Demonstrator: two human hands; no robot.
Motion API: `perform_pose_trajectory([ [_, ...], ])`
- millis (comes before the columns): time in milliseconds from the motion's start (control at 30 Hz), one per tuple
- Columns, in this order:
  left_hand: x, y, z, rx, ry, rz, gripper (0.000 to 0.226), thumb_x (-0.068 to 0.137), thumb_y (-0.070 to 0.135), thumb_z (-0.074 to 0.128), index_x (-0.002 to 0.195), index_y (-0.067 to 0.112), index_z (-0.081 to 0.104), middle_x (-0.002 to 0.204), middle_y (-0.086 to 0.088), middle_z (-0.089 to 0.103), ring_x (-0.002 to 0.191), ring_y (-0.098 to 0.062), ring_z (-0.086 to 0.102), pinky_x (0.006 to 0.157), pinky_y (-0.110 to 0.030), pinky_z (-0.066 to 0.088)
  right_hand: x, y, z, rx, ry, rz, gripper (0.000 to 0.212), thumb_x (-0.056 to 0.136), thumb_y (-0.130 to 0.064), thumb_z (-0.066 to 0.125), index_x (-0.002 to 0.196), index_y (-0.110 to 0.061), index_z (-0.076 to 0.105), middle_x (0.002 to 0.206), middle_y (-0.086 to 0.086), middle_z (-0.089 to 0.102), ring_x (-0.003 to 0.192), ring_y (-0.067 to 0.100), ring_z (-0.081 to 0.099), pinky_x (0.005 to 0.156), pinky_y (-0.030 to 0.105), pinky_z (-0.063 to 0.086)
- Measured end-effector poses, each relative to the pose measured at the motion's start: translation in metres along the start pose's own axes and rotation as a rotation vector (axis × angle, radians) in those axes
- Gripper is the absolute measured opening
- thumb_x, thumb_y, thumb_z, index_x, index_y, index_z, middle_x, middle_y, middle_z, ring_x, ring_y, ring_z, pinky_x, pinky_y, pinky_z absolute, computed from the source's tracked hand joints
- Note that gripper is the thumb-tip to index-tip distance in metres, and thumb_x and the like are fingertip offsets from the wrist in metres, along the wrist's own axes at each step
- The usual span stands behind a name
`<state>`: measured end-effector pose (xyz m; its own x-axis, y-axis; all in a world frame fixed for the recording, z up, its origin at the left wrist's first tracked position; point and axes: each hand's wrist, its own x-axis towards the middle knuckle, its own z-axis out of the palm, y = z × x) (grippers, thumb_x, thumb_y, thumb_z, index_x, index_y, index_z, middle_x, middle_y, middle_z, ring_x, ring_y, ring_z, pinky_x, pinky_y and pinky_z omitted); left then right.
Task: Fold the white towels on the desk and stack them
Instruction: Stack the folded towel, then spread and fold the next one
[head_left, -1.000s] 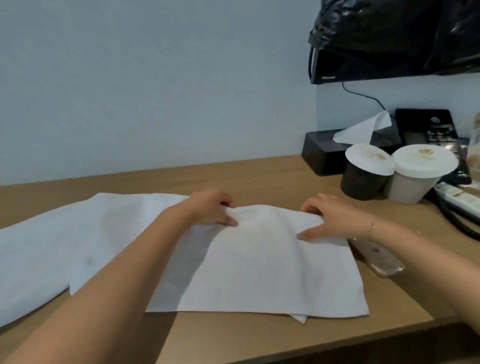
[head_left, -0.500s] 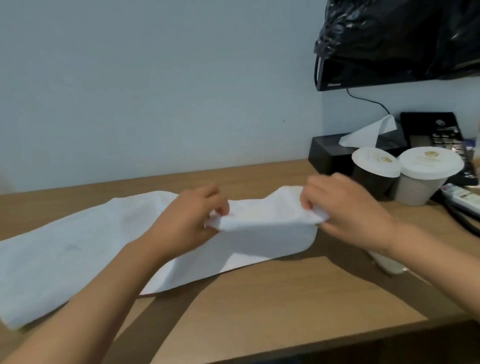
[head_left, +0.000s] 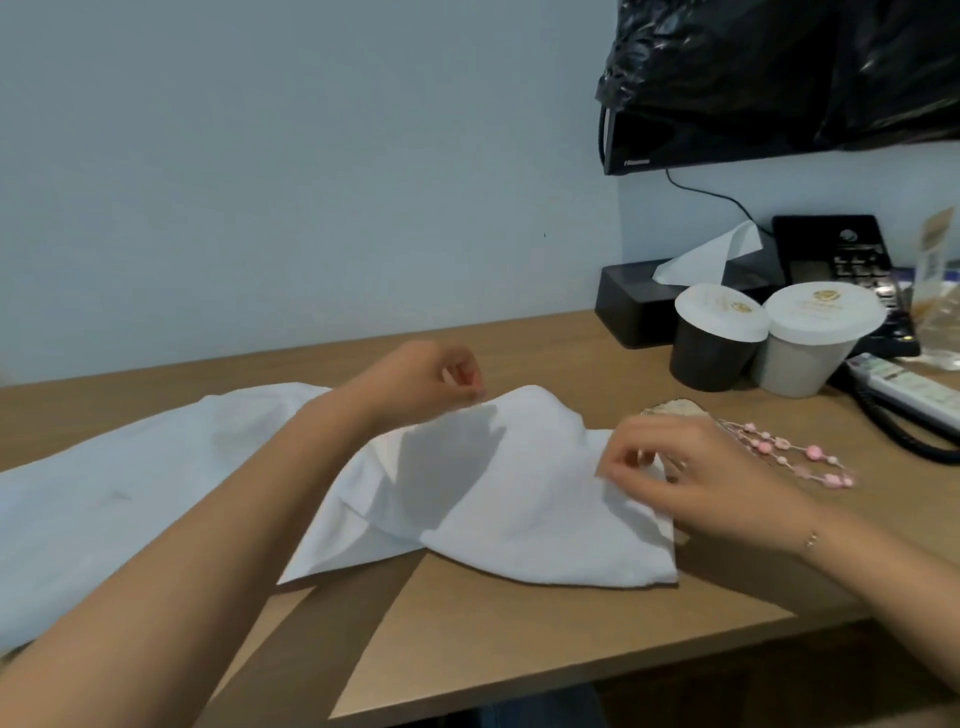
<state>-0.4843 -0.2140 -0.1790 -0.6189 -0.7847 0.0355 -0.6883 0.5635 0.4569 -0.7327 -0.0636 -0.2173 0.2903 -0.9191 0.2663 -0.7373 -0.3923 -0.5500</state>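
A white towel (head_left: 524, 499) lies bunched and partly lifted in the middle of the wooden desk (head_left: 519, 639). My left hand (head_left: 421, 382) pinches its raised far edge, fingers curled. My right hand (head_left: 691, 478) pinches the towel's right corner, close to the desk top. A second white towel (head_left: 130, 488) lies spread flat at the left, partly under the first one and under my left forearm.
At the right stand a dark cup (head_left: 714, 343) and a light cup (head_left: 815, 343), both with white lids, before a black tissue box (head_left: 634, 306) and a black phone (head_left: 852, 265). A pink bead string (head_left: 795, 457) and a white remote (head_left: 909, 387) lie near my right hand.
Both hands have carried the towel's pinched edge toward me and to the right, folding it over itself. The bead string beside my right hand has come into view.
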Motion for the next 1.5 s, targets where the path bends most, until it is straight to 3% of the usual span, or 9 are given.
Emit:
perform_pose_trajectory([
  [200,0.046,0.003,0.048,-0.107,-0.234,-0.085,0.032,0.09,0.045,0.065,0.091,0.013,0.063,0.079,0.004,0.056,0.072,-0.014,0.053,0.072,-0.029,0.043,-0.004,0.032,0.011,0.037,0.135,0.204,0.012,0.089,-0.04,0.06,0.102,-0.041,0.06,0.104,-0.026,0.054,0.1,-0.005,0.055,0.08,0.016,0.05],
  [367,0.047,0.001,0.027,-0.461,-0.07,-0.021,0.017,0.093,0.02,0.066,0.084,0.012,0.055,0.068,0.001,0.047,0.052,-0.004,0.042,0.049,-0.016,0.034,-0.033,0.038,0.02,0.544,0.109,0.354,0.047,0.081,-0.057,0.057,0.126,-0.055,0.043,0.122,-0.038,0.049,0.113,-0.011,0.054,0.082,0.004,0.045],
  [533,0.075,0.011,-0.019,-0.538,0.124,-0.058,0.017,0.096,0.025,0.063,0.085,0.016,0.052,0.067,0.007,0.049,0.057,-0.004,0.046,0.053,-0.016,0.034,-0.035,0.027,0.019,0.478,0.073,0.314,0.034,0.085,-0.054,0.052,0.119,-0.054,0.05,0.114,-0.044,0.055,0.108,-0.018,0.052,0.08,-0.002,0.039],
  [767,0.137,0.002,-0.01,-0.492,0.239,-0.162,0.021,0.095,0.015,0.063,0.079,0.014,0.05,0.083,-0.01,0.061,0.065,-0.009,0.062,0.067,-0.019,0.05,-0.03,0.025,0.028,0.233,0.173,0.267,0.028,0.085,-0.033,0.069,0.087,-0.005,0.068,0.086,0.002,0.062,0.095,0.014,0.054,0.086,0.031,0.044],
  [1000,0.17,-0.017,0.04,-0.502,0.331,-0.32,0.024,0.095,0.021,0.062,0.075,0.016,0.05,0.072,-0.003,0.062,0.085,-0.025,0.064,0.088,-0.039,0.051,-0.023,0.018,0.012,1.305,0.267,0.578,0.028,0.088,-0.031,0.057,0.108,-0.022,0.074,0.106,-0.003,0.074,0.099,0.015,0.07,0.071,0.022,0.057],
  [1167,0.168,-0.007,0.07,-0.398,0.124,-0.308,0.01,0.096,0.02,0.057,0.102,0.012,0.06,0.094,-0.003,0.06,0.092,-0.02,0.054,0.075,-0.028,0.039,-0.028,0.031,0.009,0.658,0.273,0.733,0.018,0.095,-0.03,0.058,0.112,-0.029,0.064,0.091,-0.018,0.073,0.081,-0.001,0.069,0.062,0.013,0.052],
  [1300,0.144,0.008,0.073,-0.306,-0.038,-0.227,0.074,0.094,0.029,0.064,0.153,0.011,0.023,0.155,-0.008,0.034,0.141,-0.024,0.034,0.114,-0.036,0.03,-0.041,0.035,0.01,-0.129,0.156,0.576,0.037,0.094,-0.04,0.053,0.131,-0.038,0.047,0.11,-0.021,0.061,0.093,-0.001,0.058,0.078,0.02,0.047],
  [1433,0.107,0.019,0.08,-0.029,-0.121,-0.084,0.061,0.099,0.043,0.049,0.153,0.024,0.027,0.164,0.0,0.012,0.148,-0.013,0.018,0.111,-0.022,0.014,-0.031,0.021,0.011,-0.261,0.386,0.265,0.041,0.098,-0.025,0.049,0.139,-0.02,0.047,0.139,-0.008,0.046,0.123,0.01,0.046,0.098,0.02,0.037],
  [1500,0.089,0.013,0.094,0.135,-0.278,-0.057,0.058,0.101,0.051,0.038,0.154,0.031,0.025,0.164,0.005,0.009,0.15,-0.012,0.009,0.116,-0.029,0.008,-0.021,0.019,0.02,-0.331,0.21,0.167,0.041,0.103,-0.03,0.04,0.143,-0.023,0.044,0.154,-0.005,0.033,0.141,0.01,0.027,0.114,0.019,0.015],
])
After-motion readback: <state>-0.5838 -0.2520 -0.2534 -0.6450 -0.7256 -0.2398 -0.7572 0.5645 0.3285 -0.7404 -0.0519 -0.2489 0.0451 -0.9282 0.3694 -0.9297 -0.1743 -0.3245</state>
